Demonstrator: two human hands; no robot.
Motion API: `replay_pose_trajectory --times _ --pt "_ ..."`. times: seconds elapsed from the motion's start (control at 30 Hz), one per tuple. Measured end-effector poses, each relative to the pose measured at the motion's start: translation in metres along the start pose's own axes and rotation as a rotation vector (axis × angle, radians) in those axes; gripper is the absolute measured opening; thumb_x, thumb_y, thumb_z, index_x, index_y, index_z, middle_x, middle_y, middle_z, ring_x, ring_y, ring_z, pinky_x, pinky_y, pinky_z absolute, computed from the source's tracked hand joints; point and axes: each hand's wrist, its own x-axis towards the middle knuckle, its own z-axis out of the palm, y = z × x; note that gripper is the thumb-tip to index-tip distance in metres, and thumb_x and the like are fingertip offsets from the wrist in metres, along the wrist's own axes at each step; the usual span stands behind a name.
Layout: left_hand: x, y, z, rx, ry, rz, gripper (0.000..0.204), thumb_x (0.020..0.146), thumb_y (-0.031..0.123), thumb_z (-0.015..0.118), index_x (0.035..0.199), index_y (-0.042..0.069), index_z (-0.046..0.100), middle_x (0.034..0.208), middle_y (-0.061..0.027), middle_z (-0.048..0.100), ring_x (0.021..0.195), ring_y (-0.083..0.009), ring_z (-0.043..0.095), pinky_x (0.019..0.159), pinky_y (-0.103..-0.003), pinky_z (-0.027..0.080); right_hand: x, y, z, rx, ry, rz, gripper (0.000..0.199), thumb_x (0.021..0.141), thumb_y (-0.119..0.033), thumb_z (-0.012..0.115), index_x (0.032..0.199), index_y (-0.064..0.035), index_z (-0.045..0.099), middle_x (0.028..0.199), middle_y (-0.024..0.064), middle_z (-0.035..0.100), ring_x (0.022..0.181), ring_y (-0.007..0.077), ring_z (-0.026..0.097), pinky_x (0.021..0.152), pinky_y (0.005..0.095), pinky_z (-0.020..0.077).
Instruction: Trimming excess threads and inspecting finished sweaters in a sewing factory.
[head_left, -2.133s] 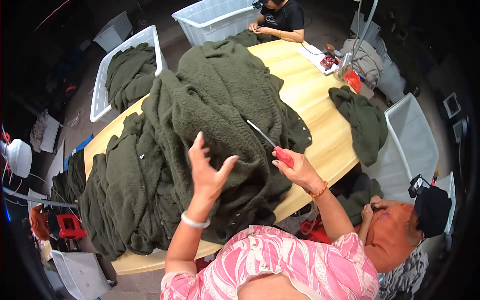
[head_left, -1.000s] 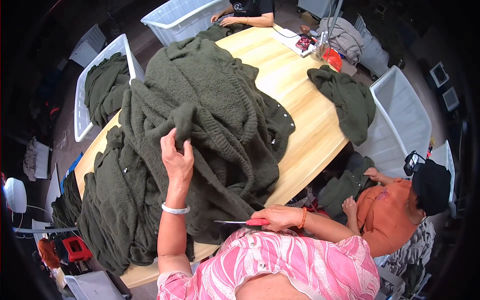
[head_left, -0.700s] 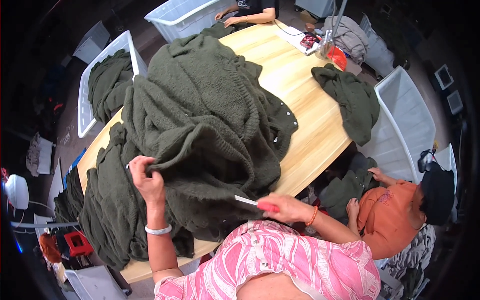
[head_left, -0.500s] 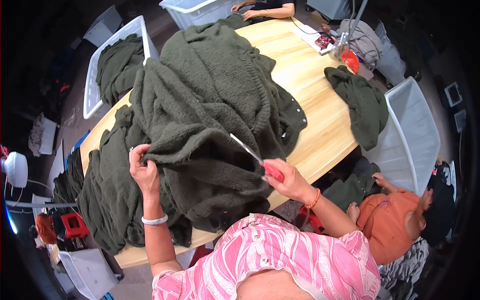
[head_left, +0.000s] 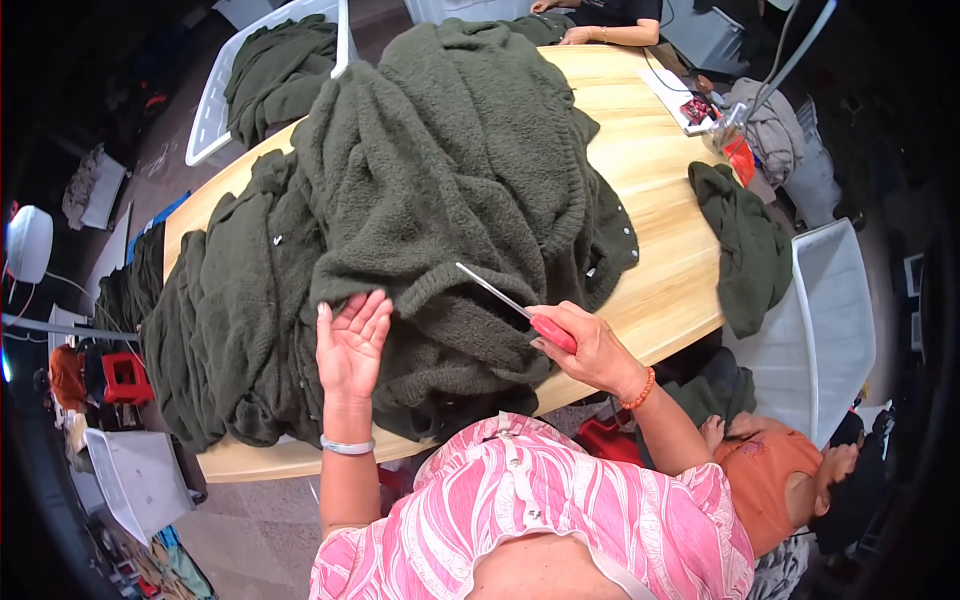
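Note:
A big heap of dark green fleecy garments (head_left: 450,170) covers much of the table in front of me. My left hand (head_left: 352,345) is palm up, its fingers stretched and apart, just below a loose fold of the heap; nothing lies in it. My right hand (head_left: 590,350) is closed round red-handled scissors (head_left: 553,333). Their slim metal blades look like one narrow piece and point up and left over a garment's ribbed edge. Whether the tip touches the fabric I cannot tell. Small light snaps (head_left: 627,231) line a garment edge on the right.
Pale wooden table (head_left: 660,250) beneath the heap; another green garment (head_left: 740,245) hangs over its right edge beside a white bin (head_left: 825,310). A garment-filled bin (head_left: 210,120) stands far left. One person's hands (head_left: 575,35) rest at the far edge; a person in orange (head_left: 770,475) sits right.
My left hand has let go of the garment fold and turned palm up with its fingers opened. The scissors remain in my right hand. The whole view has shifted a little.

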Motion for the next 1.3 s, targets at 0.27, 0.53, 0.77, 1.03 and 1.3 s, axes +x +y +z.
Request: replay_pose_trajectory --times 0.27,0.53,0.77,1.03,1.3 --pt "-0.008 -0.045 0.005 0.212 0.3 0.148 0.029 0.091 0.031 0.065 0.108 0.008 0.057 0.1 -0.006 0.058 0.096 -0.0193 0.057 0.082 -0.037 0.052 -0.003 -0.004 0.001 -0.003 -0.063 0.013 0.038 0.082 -0.009 0.071 0.117 -0.0055 0.058 0.1 0.0161 0.064 0.09 0.0364 0.063 0.077 0.0388 0.0514" --pt "-0.001 -0.056 0.008 0.138 0.173 -0.1 0.021 0.089 0.026 0.07 0.095 0.01 0.058 0.093 -0.0069 0.066 0.081 -0.0188 0.065 0.071 -0.032 0.054 -0.003 -0.009 0.008 -0.028 -0.114 -0.017 0.039 0.083 -0.012 0.07 0.119 -0.0059 0.057 0.102 0.0167 0.064 0.092 0.0371 0.063 0.077 0.0399 0.0516" --pt "0.019 -0.061 -0.001 0.393 0.083 0.177 0.012 0.086 0.009 0.071 0.085 0.007 0.059 0.088 -0.006 0.067 0.074 -0.0145 0.064 0.066 -0.027 0.052 0.001 -0.033 0.007 -0.22 -0.281 0.075 0.037 0.085 -0.02 0.07 0.117 -0.0067 0.059 0.097 0.0179 0.068 0.088 0.0377 0.065 0.074 0.0409 0.0527" --pt "0.011 -0.064 -0.01 0.455 0.121 0.293 0.012 0.084 0.006 0.073 0.082 0.004 0.061 0.082 -0.0042 0.066 0.071 -0.0099 0.059 0.064 -0.026 0.049 0.002 -0.068 0.007 -0.236 -0.423 0.176 0.031 0.087 -0.026 0.067 0.113 -0.0097 0.061 0.083 0.0196 0.067 0.08 0.0398 0.064 0.069 0.0449 0.0512" --pt "0.009 -0.03 -0.035 0.214 0.02 0.018 0.018 0.086 0.018 0.073 0.089 0.01 0.058 0.068 0.0018 0.056 0.057 -0.0081 0.046 0.051 -0.023 0.039 0.0 -0.056 0.011 -0.15 -0.281 0.099 0.032 0.088 -0.024 0.066 0.114 -0.0085 0.058 0.095 0.0188 0.066 0.088 0.0399 0.063 0.073 0.0456 0.0514"
